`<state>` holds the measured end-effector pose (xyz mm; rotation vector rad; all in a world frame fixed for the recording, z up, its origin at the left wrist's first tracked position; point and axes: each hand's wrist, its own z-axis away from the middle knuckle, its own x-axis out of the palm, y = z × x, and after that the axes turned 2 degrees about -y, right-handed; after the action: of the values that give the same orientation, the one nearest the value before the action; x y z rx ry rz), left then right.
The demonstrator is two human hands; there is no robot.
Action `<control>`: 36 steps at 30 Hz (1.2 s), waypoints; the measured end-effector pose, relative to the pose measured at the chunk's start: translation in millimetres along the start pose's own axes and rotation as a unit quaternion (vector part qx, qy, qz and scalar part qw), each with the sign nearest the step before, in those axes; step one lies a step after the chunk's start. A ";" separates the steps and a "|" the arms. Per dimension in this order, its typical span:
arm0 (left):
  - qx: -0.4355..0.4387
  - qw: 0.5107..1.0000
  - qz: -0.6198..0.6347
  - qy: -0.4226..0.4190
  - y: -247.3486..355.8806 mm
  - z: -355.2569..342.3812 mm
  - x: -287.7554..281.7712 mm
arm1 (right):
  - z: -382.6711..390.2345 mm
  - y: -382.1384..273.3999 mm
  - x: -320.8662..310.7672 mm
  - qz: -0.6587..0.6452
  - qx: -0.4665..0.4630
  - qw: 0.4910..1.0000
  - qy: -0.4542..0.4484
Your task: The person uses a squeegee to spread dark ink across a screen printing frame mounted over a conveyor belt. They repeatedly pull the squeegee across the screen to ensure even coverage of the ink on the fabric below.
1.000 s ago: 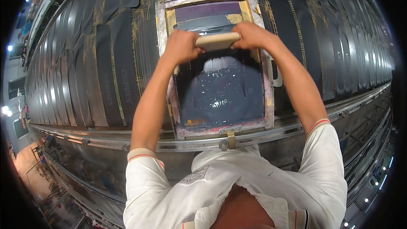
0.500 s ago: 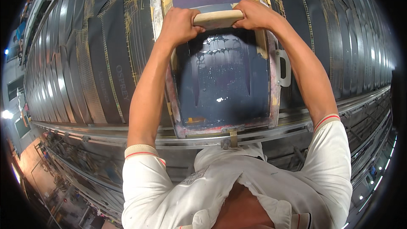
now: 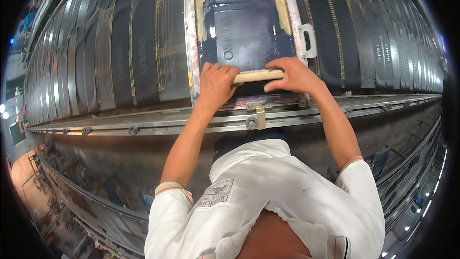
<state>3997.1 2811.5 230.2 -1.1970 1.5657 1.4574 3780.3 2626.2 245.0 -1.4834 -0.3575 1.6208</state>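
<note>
Both hands grip a wooden-handled squeegee [image 3: 258,76] near the close end of a screen printing frame [image 3: 190,43]. My left hand [image 3: 216,85] is wrapped round its left end. At the other end my right hand [image 3: 294,76] holds on with thumb and fingers. The squeegee's blade is hidden below the handle. Inside the frame, the mesh [image 3: 244,38] shows a dark, smooth swept band with lettering in it. Wet dark ink [image 3: 207,29] lies along the sides of that band, and yellowish tape [image 3: 280,5] lines the frame's inner edges.
Dark fabric pieces [image 3: 122,52] with yellow thread-like marks lie in rows on the long table either side of the frame. A metal rail [image 3: 191,123] runs along the near edge, with a clamp [image 3: 260,117] at the frame. A white handle [image 3: 307,41] juts from the frame's right side.
Both hands have drawn the squeegee from the far end of the frame to its near end. Lettering now shows in the mesh where glossy wet ink covered it.
</note>
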 end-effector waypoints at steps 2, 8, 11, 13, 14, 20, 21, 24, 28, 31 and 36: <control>0.004 1.000 -0.010 -0.013 -0.8 -5.7 -1.5 | -6.2 26.4 -20.3 -0.093 0.041 0.983 0.152; -0.007 0.999 -0.006 -0.050 2.0 -13.0 -0.3 | -59.3 137.0 -47.8 -0.050 0.331 0.846 0.415; 0.004 0.999 -0.013 -0.045 -0.8 -6.3 3.9 | -69.0 155.7 -36.1 -0.039 0.285 0.866 0.408; -0.005 0.999 -0.018 -0.044 -2.8 0.9 4.5 | -66.7 150.7 -39.6 -0.056 0.307 0.859 0.406; -0.013 0.999 -0.008 -0.037 -5.0 3.6 3.7 | -66.5 144.1 -45.5 -0.067 0.264 0.859 0.433; -0.018 0.999 0.026 0.038 -29.3 33.4 -30.9 | -83.5 72.4 -58.6 -0.098 0.142 0.866 0.470; -0.036 0.998 0.029 0.033 -52.3 44.6 -35.5 | -100.8 60.7 -38.3 -0.110 0.169 0.867 0.456; -0.069 0.997 0.023 -0.004 -118.9 80.8 -75.4 | -150.4 12.0 26.4 -0.169 0.133 0.862 0.459; -0.064 0.998 -0.011 0.005 -215.8 141.1 -129.0 | -227.9 -67.9 119.4 -0.200 0.138 0.850 0.468; -0.053 0.998 -0.032 0.031 -268.5 186.4 -162.3 | -271.9 -124.7 166.6 -0.239 0.143 0.850 0.448; -0.016 0.997 -0.065 0.031 -299.5 232.7 -189.3 | -300.0 -154.5 187.2 -0.215 0.164 0.850 0.453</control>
<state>4317.0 3087.8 262.6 -1.3474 1.4820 1.3777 4135.0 2752.2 160.2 -1.5731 0.1263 0.4775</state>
